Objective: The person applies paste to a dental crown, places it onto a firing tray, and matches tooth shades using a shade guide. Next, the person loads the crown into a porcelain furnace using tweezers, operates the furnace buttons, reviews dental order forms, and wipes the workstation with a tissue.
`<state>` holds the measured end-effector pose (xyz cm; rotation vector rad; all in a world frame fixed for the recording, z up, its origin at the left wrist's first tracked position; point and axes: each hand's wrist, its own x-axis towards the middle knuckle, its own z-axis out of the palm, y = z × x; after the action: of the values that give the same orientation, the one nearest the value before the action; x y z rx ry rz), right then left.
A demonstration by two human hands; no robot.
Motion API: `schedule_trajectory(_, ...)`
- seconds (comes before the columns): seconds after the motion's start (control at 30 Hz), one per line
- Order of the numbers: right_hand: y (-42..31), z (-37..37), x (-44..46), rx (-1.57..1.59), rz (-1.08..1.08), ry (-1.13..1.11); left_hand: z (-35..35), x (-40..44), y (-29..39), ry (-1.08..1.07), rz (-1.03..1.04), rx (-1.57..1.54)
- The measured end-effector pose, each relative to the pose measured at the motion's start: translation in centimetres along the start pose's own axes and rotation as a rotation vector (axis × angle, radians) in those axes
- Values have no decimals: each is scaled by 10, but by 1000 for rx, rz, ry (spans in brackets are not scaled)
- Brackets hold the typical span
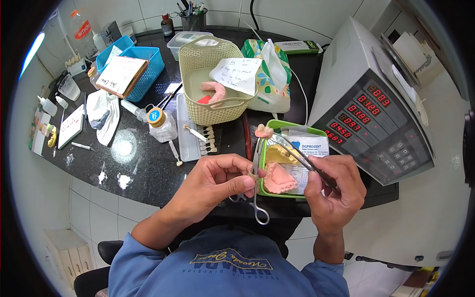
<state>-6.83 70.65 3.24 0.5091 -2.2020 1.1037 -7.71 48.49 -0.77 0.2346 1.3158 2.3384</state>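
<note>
My left hand (225, 180) is closed round the middle of metal scissor-like forceps (261, 214), their ring handles hanging below the fingers. My right hand (336, 190) grips dark tweezers (297, 154) that slant up to the left. Where the tips of both tools come together, a small tooth-coloured and pink dental piece (264, 131) is held. Under the tools lies a green tray (261, 192) with a pink dental model (279, 178), a yellowish model (281, 154) and a printed card (314, 146).
Behind stands a basket (217, 115) with a note and pink pieces. A machine with red digits (371, 119) is at the right. A jar (162, 126), shade tabs (209, 138), a blue basket (151, 74) and a tissue pack (272, 94) also stand on the dark counter.
</note>
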Motion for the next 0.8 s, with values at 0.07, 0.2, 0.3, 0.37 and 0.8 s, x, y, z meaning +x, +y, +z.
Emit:
schedule_trajectory(0.07, 1, 0, -1, 0, 0, 6, 0, 0, -1, 7, -12, 1)
schedule_trajectory(0.2, 5, 0, -1, 31, 25, 15, -2, 1, 1, -30, -56, 65)
schedule_trajectory(0.3, 12, 0, 0, 99, 135, -13, 7, 0, 9, -15, -156, 51)
schedule_trajectory(0.37, 19, 1, 2, 136, 183, -24, 10, 3, 12, -19, -176, 50)
schedule_trajectory(0.8, 31, -4, 1, 236, 317, -53, 9, 13, 18, -147, -252, 144)
